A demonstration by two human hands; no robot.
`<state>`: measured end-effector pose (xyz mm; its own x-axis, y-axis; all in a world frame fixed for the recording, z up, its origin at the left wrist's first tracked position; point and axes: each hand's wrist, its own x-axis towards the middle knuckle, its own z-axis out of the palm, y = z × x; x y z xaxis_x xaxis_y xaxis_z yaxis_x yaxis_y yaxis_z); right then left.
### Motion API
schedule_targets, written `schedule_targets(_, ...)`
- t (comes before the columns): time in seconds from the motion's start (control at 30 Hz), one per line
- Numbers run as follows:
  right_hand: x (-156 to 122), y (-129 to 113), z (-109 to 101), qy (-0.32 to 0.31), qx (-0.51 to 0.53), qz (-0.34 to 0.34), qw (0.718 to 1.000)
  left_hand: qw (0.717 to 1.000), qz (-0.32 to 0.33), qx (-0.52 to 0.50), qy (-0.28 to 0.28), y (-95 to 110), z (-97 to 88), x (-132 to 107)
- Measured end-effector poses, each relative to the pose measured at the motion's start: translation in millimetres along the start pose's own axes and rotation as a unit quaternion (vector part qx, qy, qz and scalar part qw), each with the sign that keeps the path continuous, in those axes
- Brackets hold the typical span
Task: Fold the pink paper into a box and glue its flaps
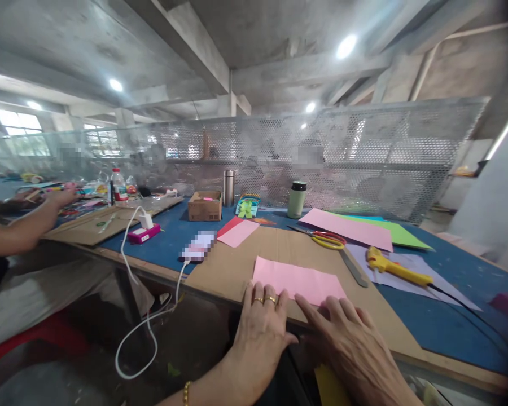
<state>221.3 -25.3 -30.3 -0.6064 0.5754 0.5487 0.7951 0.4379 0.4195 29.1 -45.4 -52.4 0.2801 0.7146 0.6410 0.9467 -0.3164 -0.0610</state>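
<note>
A pink sheet of paper (298,279) lies on brown cardboard (220,270) at the table's front edge. My left hand (263,321), with two gold rings, rests its outstretched fingertips on the paper's near left edge. Beside it, my right hand (349,332) lays its extended fingers on the near right edge of the same sheet. Both palms face down, and neither hand grips anything. Just beyond the paper lie scissors (328,239) with red and yellow handles and a grey flat blade (355,269).
A yellow glue gun (400,269) with a black cord lies on lilac paper at right. Behind are pink paper (347,225), a green tumbler (297,200), a steel flask (228,188) and a cardboard box (205,206). A phone (198,246) charges at left; another person's arm (21,225) reaches in.
</note>
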Motion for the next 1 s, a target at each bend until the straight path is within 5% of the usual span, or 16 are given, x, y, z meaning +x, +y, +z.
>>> schedule_targets(0.67, -2, -8, -23, -0.076, 0.036, 0.057, 0.995, 0.995, 0.095, 0.015, -0.032, 12, -12.9, 15)
schedule_targets(1.0, -38, 31, -41, -0.076, -0.029, 0.105, 0.991, 0.995, 0.092, 0.038, -0.023, 11, -16.6, 21)
